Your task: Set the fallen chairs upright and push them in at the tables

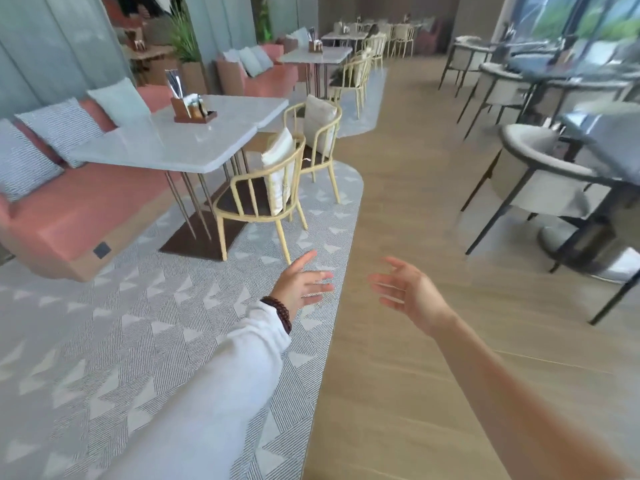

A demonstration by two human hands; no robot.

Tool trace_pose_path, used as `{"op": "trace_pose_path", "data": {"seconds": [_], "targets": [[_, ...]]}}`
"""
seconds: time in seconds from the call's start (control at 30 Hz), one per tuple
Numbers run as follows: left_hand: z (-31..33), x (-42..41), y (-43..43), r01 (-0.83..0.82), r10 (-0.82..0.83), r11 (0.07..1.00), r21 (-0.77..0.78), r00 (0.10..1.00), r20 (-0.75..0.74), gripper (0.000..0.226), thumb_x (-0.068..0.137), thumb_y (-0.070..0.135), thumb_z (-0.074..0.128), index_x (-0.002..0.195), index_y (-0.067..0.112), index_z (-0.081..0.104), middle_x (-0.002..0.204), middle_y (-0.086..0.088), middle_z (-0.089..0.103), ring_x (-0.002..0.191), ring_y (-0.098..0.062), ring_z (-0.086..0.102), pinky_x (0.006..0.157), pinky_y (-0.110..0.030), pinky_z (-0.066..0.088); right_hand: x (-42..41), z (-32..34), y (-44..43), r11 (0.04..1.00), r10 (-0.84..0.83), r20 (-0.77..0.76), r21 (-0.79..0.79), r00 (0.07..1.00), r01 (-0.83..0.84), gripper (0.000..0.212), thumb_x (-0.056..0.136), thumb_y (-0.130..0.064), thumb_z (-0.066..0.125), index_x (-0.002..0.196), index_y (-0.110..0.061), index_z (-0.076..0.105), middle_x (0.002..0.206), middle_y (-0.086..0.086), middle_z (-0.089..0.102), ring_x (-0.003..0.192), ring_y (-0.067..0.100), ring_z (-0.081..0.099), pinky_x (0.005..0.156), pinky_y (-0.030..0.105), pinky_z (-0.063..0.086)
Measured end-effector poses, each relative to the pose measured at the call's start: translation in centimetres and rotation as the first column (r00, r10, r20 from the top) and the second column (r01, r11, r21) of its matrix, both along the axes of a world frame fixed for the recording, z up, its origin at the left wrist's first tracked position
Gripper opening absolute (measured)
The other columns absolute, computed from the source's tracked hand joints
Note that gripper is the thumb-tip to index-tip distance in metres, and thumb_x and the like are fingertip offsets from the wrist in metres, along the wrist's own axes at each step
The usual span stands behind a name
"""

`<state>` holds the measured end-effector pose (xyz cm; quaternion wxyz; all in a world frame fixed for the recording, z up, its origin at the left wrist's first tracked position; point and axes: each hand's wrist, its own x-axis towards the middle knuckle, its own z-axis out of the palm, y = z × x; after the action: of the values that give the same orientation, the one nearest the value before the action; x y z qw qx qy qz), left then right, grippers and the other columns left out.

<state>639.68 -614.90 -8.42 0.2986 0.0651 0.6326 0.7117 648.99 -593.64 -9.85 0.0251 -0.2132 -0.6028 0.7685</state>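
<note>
**Beside the patterned rug, both hands empty and two cream chairs upright**

Low in the frame, the left hand (302,284) reaches forward over the edge of the patterned rug (145,327), its grip released, fingers spread and holding nothing. It wears a white sleeve (221,386) and a dark bead bracelet (278,313) at the wrist. The right hand (405,289), bare-armed, hangs just beside it over the wooden floor (398,375), palm turned inward, grip likewise released and empty.

Ahead of the hands, the near cream chair (259,195) stands upright on the rug, a pale cushion leaning against its back, its seat partly under the white worktop (183,140). Just behind it the second cream chair (318,133) stands upright at the same worktop, also with a cushion. A wooden caddy (194,110) sits on the worktop. A pink sofa (69,216) with grey pillows runs along the far side.

To the right, dark-legged grey armchairs (540,174) stand upright around blurred tables.
</note>
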Motion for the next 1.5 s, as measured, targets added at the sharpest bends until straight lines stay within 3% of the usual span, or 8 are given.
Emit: {"op": "trace_pose_path", "data": {"seconds": [0.17, 0.33, 0.47, 0.67, 0.97, 1.2, 1.43, 1.5], "targets": [[0.5, -8.4, 4.8, 0.030, -0.030, 1.000, 0.007, 0.999, -0.020, 0.051, 0.086, 0.011, 0.060, 0.130, 0.032, 0.047, 0.107, -0.008, 0.072, 0.098, -0.028, 0.069, 0.089, -0.040, 0.050, -6.4, -0.2, 5.2, 0.997, -0.072, -0.011, -0.013, 0.997, 0.072, 0.030, 0.093, -0.022, 0.045, 0.119, -0.032, 0.057, 0.102, 0.005, 0.076, 0.093, 0.019, 0.072, 0.074, 0.032, 0.050], [-0.5, -15.1, 9.6, 0.036, -0.036, 0.999, -0.008, 0.999, -0.007, 0.052, 0.087, 0.010, 0.058, 0.132, 0.033, 0.045, 0.108, -0.007, 0.072, 0.094, -0.026, 0.070, 0.091, -0.042, 0.049, -11.4, -0.4, 11.4, 0.993, -0.120, -0.018, -0.003, 0.993, 0.120, 0.033, 0.082, -0.033, 0.051, 0.113, -0.038, 0.063, 0.102, 0.004, 0.076, 0.091, 0.017, 0.073, 0.078, 0.035, 0.050], [-1.6, -20.2, 14.4, 0.044, -0.044, 0.999, -0.017, 0.999, -0.002, 0.053, 0.087, 0.009, 0.058, 0.134, 0.031, 0.044, 0.107, -0.007, 0.072, 0.099, -0.030, 0.068, 0.093, -0.044, 0.048, -15.9, -1.6, 17.5, 0.990, -0.142, -0.015, 0.001, 0.990, 0.142, 0.033, 0.094, -0.023, 0.044, 0.122, -0.034, 0.058, 0.105, 0.006, 0.075, 0.091, 0.018, 0.072, 0.080, 0.036, 0.050], [-1.9, -28.8, 24.3, 0.012, -0.012, 1.000, -0.010, 1.000, -0.016, 0.055, 0.087, 0.007, 0.057, 0.134, 0.031, 0.043, 0.104, -0.005, 0.073, 0.095, -0.027, 0.069, 0.085, -0.040, 0.051, -24.2, -1.2, 27.6, 0.987, -0.158, -0.023, 0.006, 0.987, 0.158, 0.034, 0.090, -0.028, 0.046, 0.122, -0.033, 0.056, 0.100, 0.002, 0.076, 0.092, 0.019, 0.071, 0.079, 0.035, 0.049], [-1.2, -41.2, 36.7, -0.012, 0.013, 1.000, 0.011, 1.000, -0.024, 0.045, 0.078, 0.017, 0.063, 0.113, 0.043, 0.054, 0.105, -0.003, 0.073, 0.095, -0.025, 0.070, 0.086, -0.041, 0.051, -36.0, -0.1, 40.3, 0.992, -0.127, 0.022, -0.011, 0.992, 0.128, 0.029, 0.098, -0.022, 0.041, 0.119, -0.032, 0.058, 0.103, 0.007, 0.074, 0.090, 0.022, 0.070, 0.079, 0.035, 0.049], [-2.1, -51.0, 43.0, -0.109, 0.110, 0.993, 0.042, 0.994, -0.012, 0.052, 0.082, 0.009, 0.060, 0.124, 0.036, 0.048, 0.118, -0.006, 0.063, 0.099, -0.026, 0.068, 0.073, -0.035, 0.054, -46.3, -0.9, 47.1, 0.994, -0.107, 0.054, -0.023, 0.993, 0.108, 0.027, 0.097, -0.021, 0.044, 0.115, -0.034, 0.058, 0.100, 0.005, 0.075, 0.092, 0.024, 0.068, 0.084, 0.038, 0.048], [-3.6, -64.1, 49.4, -0.089, 0.088, 0.996, 0.030, 0.996, 0.017, 0.050, 0.084, 0.010, 0.060, 0.126, 0.035, 0.049, 0.116, -0.006, 0.066, 0.098, -0.024, 0.067, 0.087, -0.040, 0.051, -60.3, -1.4, 53.3, 0.994, -0.107, 0.015, -0.007, 0.994, 0.107, 0.035, 0.082, -0.033, 0.052, 0.116, -0.036, 0.059, 0.100, 0.003, 0.076, 0.089, 0.018, 0.073, 0.083, 0.037, 0.050], [-3.6, -67.6, 51.2, -0.076, 0.075, 0.997, 0.024, 0.997, 0.025, 0.048, 0.084, 0.009, 0.059, 0.123, 0.035, 0.051, 0.115, -0.006, 0.067, 0.098, -0.025, 0.068, 0.089, -0.042, 0.050, -63.9, -1.4, 54.9, 0.995, -0.103, 0.014, -0.010, 0.995, 0.103, 0.030, 0.085, -0.030, 0.050, 0.113, -0.036, 0.061, 0.101, 0.004, 0.076, 0.091, 0.020, 0.072, 0.084, 0.038, 0.050]]}}
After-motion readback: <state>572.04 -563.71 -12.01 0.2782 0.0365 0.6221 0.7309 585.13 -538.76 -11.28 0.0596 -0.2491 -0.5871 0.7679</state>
